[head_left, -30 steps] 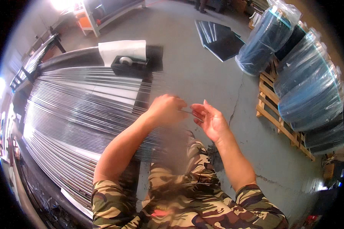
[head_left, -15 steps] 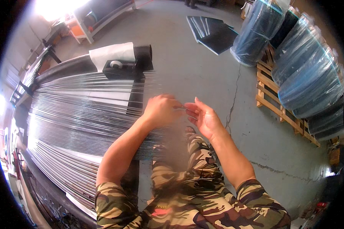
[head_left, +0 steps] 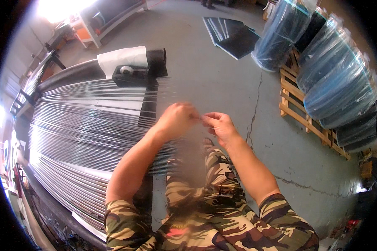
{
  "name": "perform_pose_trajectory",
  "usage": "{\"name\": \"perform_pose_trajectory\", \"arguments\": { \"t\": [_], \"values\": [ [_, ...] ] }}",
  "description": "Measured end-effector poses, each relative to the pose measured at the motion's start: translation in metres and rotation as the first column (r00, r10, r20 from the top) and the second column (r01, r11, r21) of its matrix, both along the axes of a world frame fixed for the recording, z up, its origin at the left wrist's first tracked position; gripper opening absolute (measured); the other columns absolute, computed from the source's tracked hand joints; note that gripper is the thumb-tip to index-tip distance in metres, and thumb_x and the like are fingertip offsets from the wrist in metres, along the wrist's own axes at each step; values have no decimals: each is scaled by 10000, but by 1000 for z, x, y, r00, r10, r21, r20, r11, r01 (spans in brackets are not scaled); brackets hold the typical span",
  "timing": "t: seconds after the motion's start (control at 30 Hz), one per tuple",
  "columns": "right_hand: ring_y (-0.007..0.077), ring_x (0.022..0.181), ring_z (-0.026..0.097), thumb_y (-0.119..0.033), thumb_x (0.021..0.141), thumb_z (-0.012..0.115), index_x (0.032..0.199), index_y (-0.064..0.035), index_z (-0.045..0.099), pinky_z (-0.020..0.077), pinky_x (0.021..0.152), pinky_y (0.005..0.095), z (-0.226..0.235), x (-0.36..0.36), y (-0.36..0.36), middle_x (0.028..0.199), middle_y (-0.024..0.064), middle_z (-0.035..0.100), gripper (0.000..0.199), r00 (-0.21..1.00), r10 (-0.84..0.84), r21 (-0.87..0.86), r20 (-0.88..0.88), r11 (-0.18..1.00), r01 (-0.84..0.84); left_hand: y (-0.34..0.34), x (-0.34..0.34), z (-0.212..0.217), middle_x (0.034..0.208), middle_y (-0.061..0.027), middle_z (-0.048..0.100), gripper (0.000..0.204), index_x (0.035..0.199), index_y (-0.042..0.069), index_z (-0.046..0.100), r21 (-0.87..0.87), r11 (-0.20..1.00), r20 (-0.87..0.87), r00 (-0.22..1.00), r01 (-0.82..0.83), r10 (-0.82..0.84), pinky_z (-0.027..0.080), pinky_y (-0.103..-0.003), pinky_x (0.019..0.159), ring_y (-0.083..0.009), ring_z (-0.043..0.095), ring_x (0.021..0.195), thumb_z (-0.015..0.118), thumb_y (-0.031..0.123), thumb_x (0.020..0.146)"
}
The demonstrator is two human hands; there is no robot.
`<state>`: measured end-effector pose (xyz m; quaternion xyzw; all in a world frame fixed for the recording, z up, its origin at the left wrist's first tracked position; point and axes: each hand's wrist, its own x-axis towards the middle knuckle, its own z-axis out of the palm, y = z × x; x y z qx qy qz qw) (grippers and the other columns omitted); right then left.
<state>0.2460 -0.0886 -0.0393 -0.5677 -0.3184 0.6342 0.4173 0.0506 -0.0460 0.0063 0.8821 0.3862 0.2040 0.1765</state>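
A broad sheet of thin, shiny grey strands (head_left: 88, 125) runs from the left toward my lap, and its near ends blur beside my left forearm. Over those ends my left hand (head_left: 176, 119) is closed, thumb and fingers pinched together. My right hand (head_left: 223, 129) meets it at the fingertips, with thumb and forefinger pressed together. Whatever lies between the fingertips is too small and blurred to name. Beyond the hands, a black box (head_left: 132, 79) with a small white roll (head_left: 126, 70) on top stands at the far edge of the strands.
A dark roll (head_left: 69, 78) lies behind the strands, partly under a white sheet (head_left: 123, 58). Black panels (head_left: 234, 39) lie on the grey floor ahead. At right, plastic-wrapped rolls (head_left: 339, 83) stand by a wooden pallet (head_left: 299, 111). A crack (head_left: 255, 108) crosses the floor.
My right hand's fingers have closed from a loosely spread pose into a pinch against my left fingertips. My left hand stays in nearly the same place.
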Motion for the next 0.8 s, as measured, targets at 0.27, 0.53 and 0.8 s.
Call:
{"name": "perform_pose_trajectory", "arguments": {
  "t": [0.27, 0.53, 0.8],
  "values": [
    [114, 740, 591, -205, 863, 785, 969, -26, 712, 455, 649, 262, -3, -4, 6, 850, 26, 698, 220, 981, 24, 44, 193, 998, -33, 12, -17, -3, 812, -138, 713, 121, 895, 30, 773, -24, 999, -41, 999, 32, -33, 555, -405, 736, -325, 695, 780, 719, 84, 801],
    [110, 660, 567, -160, 873, 767, 917, 12, 716, 490, 620, 279, 3, -3, 11, 790, 29, 677, 184, 944, 105, 90, 314, 986, -139, 13, -35, 10, 869, -130, 724, 129, 885, 37, 765, 18, 1000, -317, 948, 23, -16, 549, -417, 824, -300, 692, 856, 764, 123, 789],
    [112, 646, 577, -172, 868, 780, 876, 30, 726, 505, 610, 286, 7, -4, 25, 745, 37, 664, 210, 919, 250, 135, 303, 944, -302, 18, -43, 5, 857, -100, 726, 97, 861, 60, 762, 139, 990, -324, 945, 11, 35, 544, -418, 839, -293, 680, 915, 767, 125, 790]
  ]
}}
